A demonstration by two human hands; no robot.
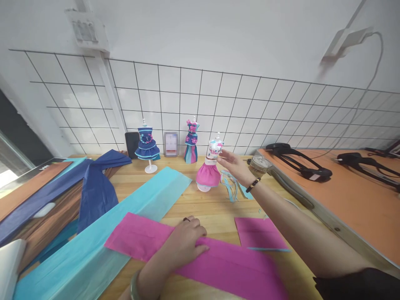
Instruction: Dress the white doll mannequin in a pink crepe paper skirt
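My right hand [234,166] reaches forward and grips a small dress form [215,148] at its right side, thumb and fingertips at the torso. The form leans to the right and wears a pink skirt [208,175] with a blue hem and a white patterned top. Lower down, my left hand [187,239] rests on a long pink crepe paper strip [237,264], its fingers bent and pressed together over the upper edge. Under the strip's left end lies a wide light-blue paper sheet [140,200]. A folded pink piece [261,233] with a blue edge lies to the right.
Two dressed miniature forms, one in navy [146,143] and one in pink and blue [191,143], stand at the back beside a propped phone [171,144]. Blue scraps [230,183] and a round clear container [261,163] sit right. Navy paper [96,196] covers the left.
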